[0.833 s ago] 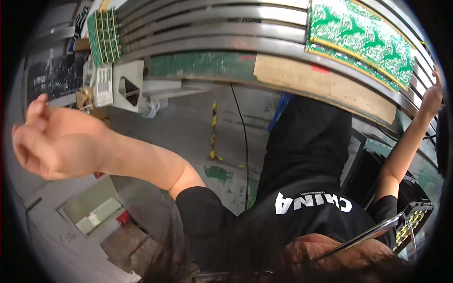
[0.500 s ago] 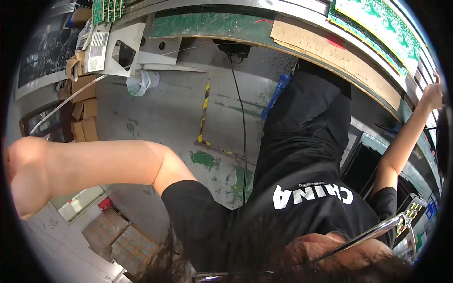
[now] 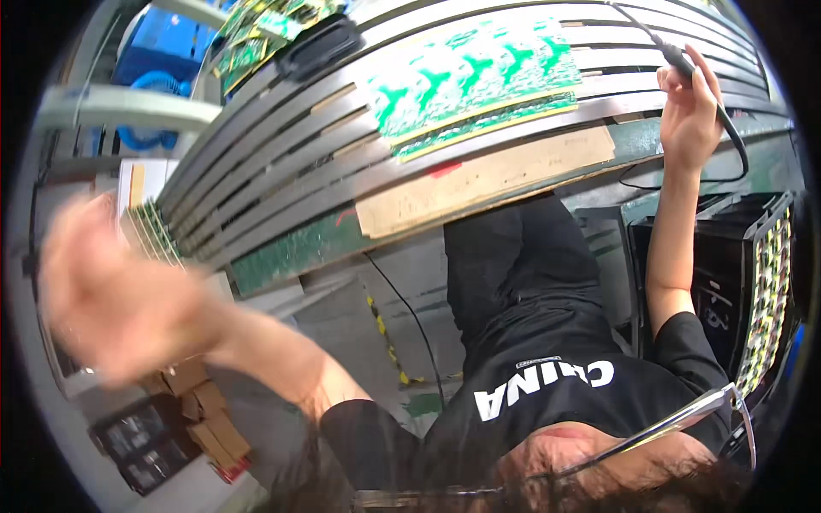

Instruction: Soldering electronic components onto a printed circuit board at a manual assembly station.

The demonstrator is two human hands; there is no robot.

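Observation:
My right hand is closed round the dark handle of a soldering iron, whose thin tip points up and left over the metal slats. A black cable loops down from the handle. To the left of that hand, a green and white panel of circuit boards lies on the slats; the panel's far part is washed out by glare. My left hand is out at the far left, smeared by motion, so its fingers cannot be read. Close beside it are the edges of several green boards.
Long metal slats run across the bench, with a cardboard strip along its front edge. A black tray-like object and a pile of boards stand at the back left. At right is a black rack holding boards.
The view has swung so the bench and circuit panel show more fully. My left arm has moved up toward the bench. My right hand now shows clearly with the soldering iron.

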